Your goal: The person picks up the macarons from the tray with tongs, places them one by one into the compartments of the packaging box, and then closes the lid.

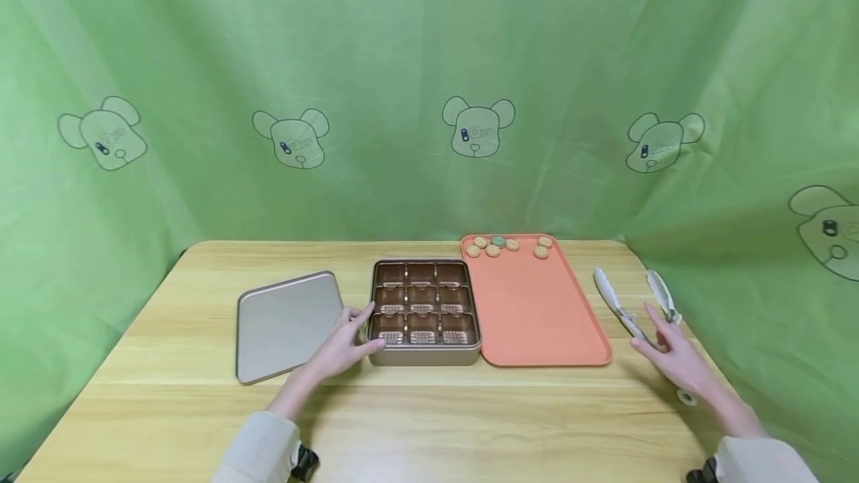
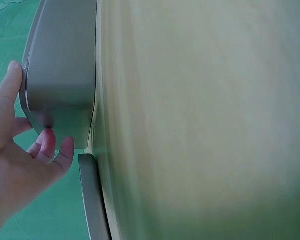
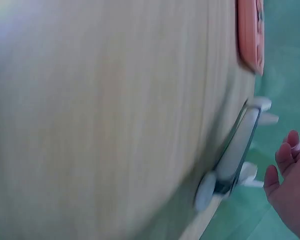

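Observation:
A square metal tin (image 1: pixel 424 356) with a brown plastic insert of several compartments stands mid-table. My left hand (image 1: pixel 341 349) is at its front left corner. In the left wrist view, the thumb touches the rim of the tin (image 2: pixel 62 60), and the other fingers are bent loosely by its side. Metal tongs with pale tips (image 1: pixel 607 293) lie spread at the right. Over their handle end hovers my right hand (image 1: pixel 681 360), its fingers apart and holding nothing. In the right wrist view, a gap shows between this hand (image 3: pixel 292 187) and the tongs (image 3: pixel 240 145).
Right beside the tin lies an orange tray (image 1: pixel 537 311), with several small round cookies (image 1: pixel 493 251) at its far end. A flat metal lid (image 1: pixel 288 326) rests left of the tin. Green curtains (image 1: pixel 403 192) surround the wooden table (image 1: pixel 503 423).

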Demonstrator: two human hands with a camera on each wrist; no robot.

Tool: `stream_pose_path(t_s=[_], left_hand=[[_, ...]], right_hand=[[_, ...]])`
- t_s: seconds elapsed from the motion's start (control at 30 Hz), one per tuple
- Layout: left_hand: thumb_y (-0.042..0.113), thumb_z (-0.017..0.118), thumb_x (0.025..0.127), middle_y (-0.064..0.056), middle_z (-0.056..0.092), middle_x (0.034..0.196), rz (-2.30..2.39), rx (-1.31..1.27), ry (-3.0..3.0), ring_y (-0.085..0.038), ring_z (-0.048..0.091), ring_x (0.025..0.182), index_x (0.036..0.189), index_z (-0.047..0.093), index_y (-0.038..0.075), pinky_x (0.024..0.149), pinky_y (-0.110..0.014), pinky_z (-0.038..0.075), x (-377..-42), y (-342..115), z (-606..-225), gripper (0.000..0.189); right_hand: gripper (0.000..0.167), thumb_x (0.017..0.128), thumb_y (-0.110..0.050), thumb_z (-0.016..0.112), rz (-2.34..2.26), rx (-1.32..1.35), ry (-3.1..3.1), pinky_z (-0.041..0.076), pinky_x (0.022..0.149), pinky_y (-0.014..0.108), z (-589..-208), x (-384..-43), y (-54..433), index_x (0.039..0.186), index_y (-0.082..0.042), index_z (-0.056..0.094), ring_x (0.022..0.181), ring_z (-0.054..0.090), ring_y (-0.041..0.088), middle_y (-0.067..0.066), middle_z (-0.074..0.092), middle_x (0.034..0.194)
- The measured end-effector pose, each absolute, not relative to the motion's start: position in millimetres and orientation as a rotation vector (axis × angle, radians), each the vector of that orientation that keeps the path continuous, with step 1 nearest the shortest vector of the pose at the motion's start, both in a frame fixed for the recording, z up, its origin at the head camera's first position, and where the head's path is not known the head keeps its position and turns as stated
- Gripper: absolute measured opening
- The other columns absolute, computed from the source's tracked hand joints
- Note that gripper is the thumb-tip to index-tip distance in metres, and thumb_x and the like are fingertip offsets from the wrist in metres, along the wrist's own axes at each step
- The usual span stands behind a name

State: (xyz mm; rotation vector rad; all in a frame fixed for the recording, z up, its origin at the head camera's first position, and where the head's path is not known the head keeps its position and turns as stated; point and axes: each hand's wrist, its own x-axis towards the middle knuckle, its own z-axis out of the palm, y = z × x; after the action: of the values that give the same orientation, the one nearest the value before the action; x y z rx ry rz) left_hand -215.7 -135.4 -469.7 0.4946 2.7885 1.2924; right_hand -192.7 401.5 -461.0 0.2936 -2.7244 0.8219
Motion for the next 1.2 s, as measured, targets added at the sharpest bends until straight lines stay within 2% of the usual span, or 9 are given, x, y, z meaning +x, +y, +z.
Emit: stream_pose_path(t_s=[0.07,0.13,0.23,0.43,0.6,0.73,0.83,1.0,1.2], left_hand=[[0.03,0.066,0.082,-0.021,0.038,0.124,1.286,0.482,2.789,-0.021,0.046,0.092,0.143,0.027,0.005,0.084,-0.04,0.046,-215.5,-135.0,-470.0,0.076],[0.03,0.066,0.083,-0.021,0.038,0.125,1.273,0.483,2.798,-0.022,0.046,0.094,0.142,0.027,0.005,0.086,-0.041,0.046,-215.6,-134.7,-470.2,0.076],[0.031,0.065,0.083,-0.022,0.037,0.126,1.266,0.493,2.788,-0.024,0.046,0.096,0.143,0.025,0.004,0.088,-0.043,0.045,-215.8,-133.6,-469.1,0.077],[0.031,0.065,0.083,-0.018,0.039,0.123,1.25,0.488,2.781,-0.022,0.044,0.096,0.143,0.025,0.004,0.087,-0.041,0.045,-215.8,-131.4,-466.0,0.077],[0.031,0.064,0.084,-0.016,0.041,0.119,1.217,0.484,2.783,-0.02,0.043,0.091,0.143,0.024,0.004,0.083,-0.039,0.045,-215.7,-132.4,-466.4,0.077],[0.032,0.064,0.084,-0.018,0.041,0.121,1.203,0.471,2.783,-0.025,0.045,0.099,0.143,0.023,0.004,0.089,-0.044,0.045,-214.6,-133.9,-465.7,0.077],[0.031,0.064,0.084,-0.02,0.04,0.122,1.199,0.456,2.784,-0.028,0.044,0.103,0.143,0.023,0.004,0.092,-0.047,0.043,-213.8,-133.9,-464.2,0.076],[0.029,0.064,0.085,-0.02,0.04,0.122,1.188,0.452,2.789,-0.028,0.044,0.103,0.143,0.022,0.003,0.092,-0.047,0.042,-213.0,-133.0,-462.5,0.076],[0.028,0.064,0.085,-0.02,0.04,0.121,1.199,0.46,2.784,-0.03,0.043,0.106,0.143,0.022,0.003,0.095,-0.049,0.04,-211.9,-130.5,-462.6,0.076]], right_hand=[[0.071,0.087,-0.019,0.06,0.815,0.254,-2.742,0.027,0.051,0.024,-463.0,-189.3,409.7,0.142,0.001,0.022,0.063,0.029,0.008,0.007,0.036,0.073],[0.073,0.088,-0.022,0.058,0.835,0.205,-2.77,0.04,0.059,0.033,-464.1,-185.8,416.7,0.145,-0.004,0.016,0.072,0.042,0.018,0.018,0.045,0.081],[0.073,0.09,-0.026,0.056,0.862,0.102,-2.801,0.04,0.056,0.038,-466.1,-178.5,424.0,0.146,-0.008,0.012,0.071,0.04,0.026,0.022,0.044,0.085],[0.075,0.088,-0.025,0.059,0.861,0.025,-2.789,0.026,0.047,0.026,-474.9,-166.7,435.8,0.145,-0.007,0.013,0.059,0.027,0.009,0.005,0.034,0.069],[0.083,0.086,-0.015,0.062,0.91,0.139,-2.763,0.03,0.043,0.025,-483.2,-164.6,440.4,0.147,-0.013,0.005,0.049,0.033,0.005,-0.001,0.039,0.056],[0.089,0.084,-0.014,0.064,0.923,0.173,-2.786,0.035,0.041,0.025,-485.4,-166.6,439.1,0.147,-0.012,0.002,0.044,0.039,0.008,-0.001,0.043,0.051],[0.091,0.084,-0.025,0.064,0.868,0.096,-2.851,0.044,0.055,0.039,-484.5,-167.3,438.1,0.146,-0.009,0.0,0.067,0.048,0.028,0.016,0.05,0.067],[0.098,0.085,-0.039,0.061,0.815,-0.002,-2.974,0.038,0.066,0.067,-483.7,-171.3,440.5,0.143,-0.006,-0.011,0.096,0.028,0.051,0.047,0.034,0.109],[0.1,0.087,-0.036,0.06,0.799,0.008,-2.975,0.028,0.081,0.074,-486.7,-176.0,442.1,0.141,-0.004,-0.018,0.104,0.025,0.06,0.052,0.017,0.126]])
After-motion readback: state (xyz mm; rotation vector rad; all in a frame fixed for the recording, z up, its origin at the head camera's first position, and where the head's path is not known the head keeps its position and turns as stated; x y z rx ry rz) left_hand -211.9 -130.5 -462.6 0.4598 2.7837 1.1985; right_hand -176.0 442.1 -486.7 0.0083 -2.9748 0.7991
